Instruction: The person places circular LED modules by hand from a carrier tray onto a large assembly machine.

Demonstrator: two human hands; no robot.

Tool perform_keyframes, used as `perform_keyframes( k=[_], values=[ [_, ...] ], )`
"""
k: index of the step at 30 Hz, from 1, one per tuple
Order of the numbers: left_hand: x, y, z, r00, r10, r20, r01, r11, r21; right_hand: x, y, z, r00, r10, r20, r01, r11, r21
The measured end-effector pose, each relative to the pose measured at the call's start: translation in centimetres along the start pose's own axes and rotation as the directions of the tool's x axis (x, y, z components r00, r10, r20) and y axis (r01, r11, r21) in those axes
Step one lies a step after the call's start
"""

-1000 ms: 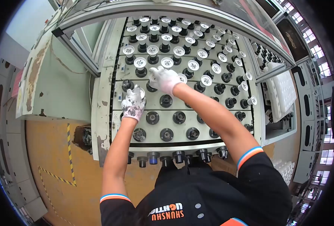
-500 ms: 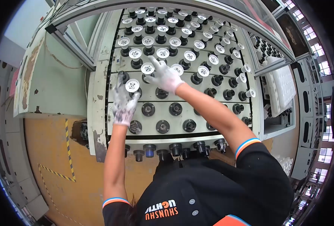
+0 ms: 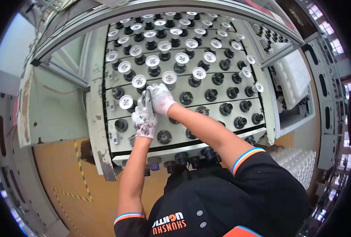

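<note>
Both my gloved hands meet over the middle-left of the slanted socket rack (image 3: pixel 94 110). My left hand (image 3: pixel 144 118) and right hand (image 3: pixel 159 98) touch, fingers drawn in narrow round 1 grey spot lamp (image 3: pixel 146 94) pinched between them. It sits just right of a seated lamp (image 3: pixel 126 102) in the same row.

I judge the step as setting this lamp into a socket. The far rows are full of lamps, while the near 2 rows are mostly empty sockets (image 3: pixel 186 97). The next move calls for lining the lamp's base square over a socket and turning it home without knocking its neighbour.

My gloves hide the base and the socket under it, so I cannot tell whether it is in. The white tray (image 3: pixel 298 79) at right is too small to read.
</note>
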State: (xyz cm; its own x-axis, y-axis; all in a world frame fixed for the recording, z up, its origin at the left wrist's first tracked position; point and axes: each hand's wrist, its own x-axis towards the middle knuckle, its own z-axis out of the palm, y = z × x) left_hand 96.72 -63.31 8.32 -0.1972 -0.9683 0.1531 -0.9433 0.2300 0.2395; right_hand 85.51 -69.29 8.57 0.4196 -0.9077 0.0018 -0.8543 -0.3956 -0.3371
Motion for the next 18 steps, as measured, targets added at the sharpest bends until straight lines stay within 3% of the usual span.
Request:
perform_keyframes(
  k=[1,4,6,7,8,10,12,13,15,16,17,18],
  values=[
    [0.2,-0.1,0.6,0.998,-0.023,-0.058,0.023,1.0,-0.003,-0.2,-0.1,-0.1,1.0,-0.027,0.004,0.027,0.995,-0.1],
    [0.2,-0.1,0.8,0.998,-0.051,-0.038,0.053,0.998,0.034,-1.4,0.5,-1.2,0.973,-0.141,-0.182,0.135,0.99,-0.043],
    [0.4,0.1,0.4,0.997,-0.082,0.01,0.082,0.997,-0.014,-4.6,1.0,-2.7,0.923,-0.157,-0.351,0.202,0.975,0.094],
    [0.3,0.0,0.6,0.997,-0.041,-0.069,0.037,0.998,-0.057,-6.7,1.4,-3.9,0.887,-0.142,-0.439,0.225,0.964,0.143],
    [0.2,-1.7,3.2,0.971,0.095,-0.222,-0.08,0.994,0.074,-9.0,1.5,-5.1,0.89,-0.114,-0.442,0.235,0.944,0.23],
    [-0.2,-0.8,2.3,0.99,-0.002,-0.141,0.006,1.0,0.028,-14.0,1.7,-5.1,0.876,-0.036,-0.48,0.207,0.929,0.308],
    [-1.4,-3.5,4.3,0.964,0.192,-0.184,-0.164,0.974,0.156,-19.5,2.7,-3.7,0.82,0.032,-0.572,0.175,0.937,0.303],
    [-0.8,-3.9,4.3,0.962,0.203,-0.18,-0.175,0.971,0.161,-21.8,3.2,-3.8,0.77,0.052,-0.636,0.184,0.936,0.3],
    [-0.2,-3.6,3.6,0.975,0.166,-0.147,-0.15,0.982,0.114,-26.4,3.4,-4.9,0.808,0.31,-0.502,-0.056,0.887,0.458],
    [0.5,-3.4,3.5,0.976,0.157,-0.148,-0.144,0.985,0.092,-28.0,4.4,-4.5,0.819,0.309,-0.484,-0.007,0.848,0.53],
    [1.4,-2.6,3.6,0.975,0.145,-0.166,-0.135,0.988,0.07,-30.2,4.8,-4.5,0.78,0.41,-0.473,-0.043,0.788,0.614],
    [1.9,-1.5,3.8,0.968,0.148,-0.205,-0.14,0.989,0.053,-32.3,5.5,-4.8,0.671,0.401,-0.624,-0.068,0.871,0.486]
  ],
)
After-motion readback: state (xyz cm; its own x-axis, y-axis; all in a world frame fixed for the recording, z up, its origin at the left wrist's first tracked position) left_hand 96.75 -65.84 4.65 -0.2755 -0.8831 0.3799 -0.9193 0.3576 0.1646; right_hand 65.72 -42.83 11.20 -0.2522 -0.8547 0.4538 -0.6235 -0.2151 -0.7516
